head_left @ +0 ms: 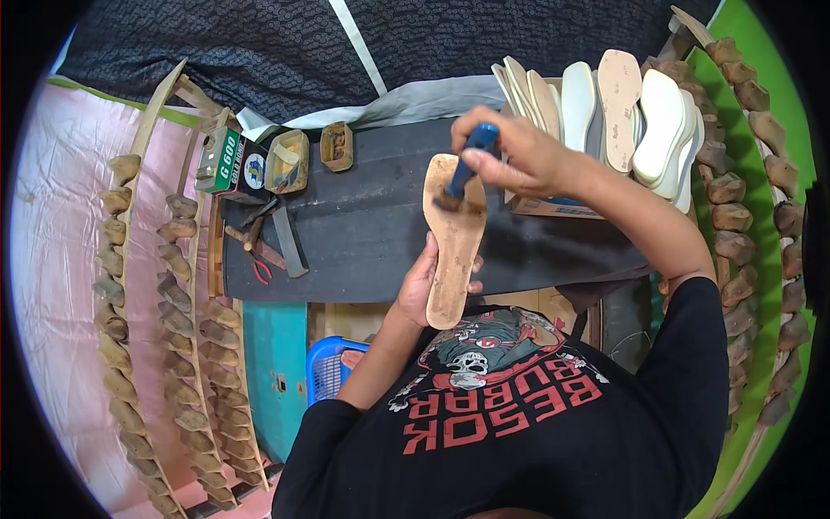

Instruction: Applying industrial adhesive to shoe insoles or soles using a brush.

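My left hand point(418, 278) is closed around a tan, sole-shaped insole point(451, 259), its fingers wrapping behind the narrow heel half. The insole is held up over the near edge of the dark worktable, wide end away from me. In my right hand point(519, 154) is a brush point(462, 177) with a blue handle. Its dark bristles rest on the wide forefoot part, where the surface looks darker. Some of the right fingers are hidden behind the handle and knuckles.
Stacked insoles point(577, 104) stand at the back right of the worktable point(363, 225). Back left are a green-and-white can point(226, 163) and two small tubs point(288, 163). Below them lie red-handled pliers point(260, 270) and a flat blade point(289, 242). Racks of shoe lasts point(177, 320) flank both sides.
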A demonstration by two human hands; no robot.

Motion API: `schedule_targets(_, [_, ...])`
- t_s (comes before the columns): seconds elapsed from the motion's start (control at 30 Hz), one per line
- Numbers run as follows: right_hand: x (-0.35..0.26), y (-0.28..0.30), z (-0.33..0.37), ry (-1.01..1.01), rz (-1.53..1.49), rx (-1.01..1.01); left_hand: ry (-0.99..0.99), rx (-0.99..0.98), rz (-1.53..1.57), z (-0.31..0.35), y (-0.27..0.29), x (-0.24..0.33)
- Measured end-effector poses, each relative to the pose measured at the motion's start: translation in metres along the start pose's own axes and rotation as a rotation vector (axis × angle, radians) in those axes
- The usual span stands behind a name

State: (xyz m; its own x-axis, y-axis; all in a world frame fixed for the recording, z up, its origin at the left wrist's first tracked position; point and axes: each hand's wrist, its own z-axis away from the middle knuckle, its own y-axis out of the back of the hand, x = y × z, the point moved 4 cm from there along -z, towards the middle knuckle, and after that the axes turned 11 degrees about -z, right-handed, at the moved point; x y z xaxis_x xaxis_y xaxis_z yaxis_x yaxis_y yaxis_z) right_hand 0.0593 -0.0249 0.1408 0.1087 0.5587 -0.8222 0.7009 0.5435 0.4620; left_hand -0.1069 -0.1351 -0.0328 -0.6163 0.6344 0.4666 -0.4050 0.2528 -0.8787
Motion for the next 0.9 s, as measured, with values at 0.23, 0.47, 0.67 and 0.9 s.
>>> schedule_targets(0.23, [-0.011,-0.028,0.029,0.568,0.494,-0.131,-0.028,-0.034,0.065,0.006,0.005,-0.004])
schedule_targets(0.47, [-0.032,-0.089,0.077,0.790,0.428,-0.282,0.009,0.306,-0.096,0.004,0.017,-0.006])
schedule_targets(0.67, [0.007,-0.035,0.067,0.527,0.194,0.091,0.051,0.285,-0.175,0.009,0.027,-0.007])
schedule_targets(0.9, [0.013,-0.029,0.073,0.555,0.310,0.087,0.078,0.229,-0.203,0.019,0.034,-0.011])
